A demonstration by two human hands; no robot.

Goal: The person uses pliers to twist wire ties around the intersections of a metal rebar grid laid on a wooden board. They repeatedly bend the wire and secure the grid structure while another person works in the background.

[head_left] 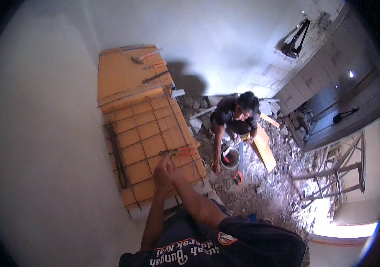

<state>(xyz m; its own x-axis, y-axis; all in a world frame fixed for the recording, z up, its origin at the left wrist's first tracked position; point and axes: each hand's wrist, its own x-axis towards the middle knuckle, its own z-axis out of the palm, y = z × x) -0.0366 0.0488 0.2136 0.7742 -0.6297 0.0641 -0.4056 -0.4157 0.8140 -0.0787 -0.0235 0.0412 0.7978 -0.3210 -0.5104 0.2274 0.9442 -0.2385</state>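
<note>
Above the near half of a steel rebar grid (142, 141), my left hand (161, 172) and my right hand (175, 174) meet close together. Both have their fingers bent inward and pressed together, and whatever they pinch is too small to make out. Just beyond the fingertips, pincers with red handles (185, 151) lie across the bars. Under the grid are orange-yellow form boards (156, 126), sloping along the wall. A bundle of thin dark wire (118, 155) rests along the grid's left side.
A co-worker (236, 115) squats to the right, one arm reaching down beside a bucket (230, 158). A saw with an orange handle (238, 178) lies near it. A hammer (145, 56) and other tools sit on the upper board. Rubble covers the floor; a wooden trestle (332, 175) stands right.
</note>
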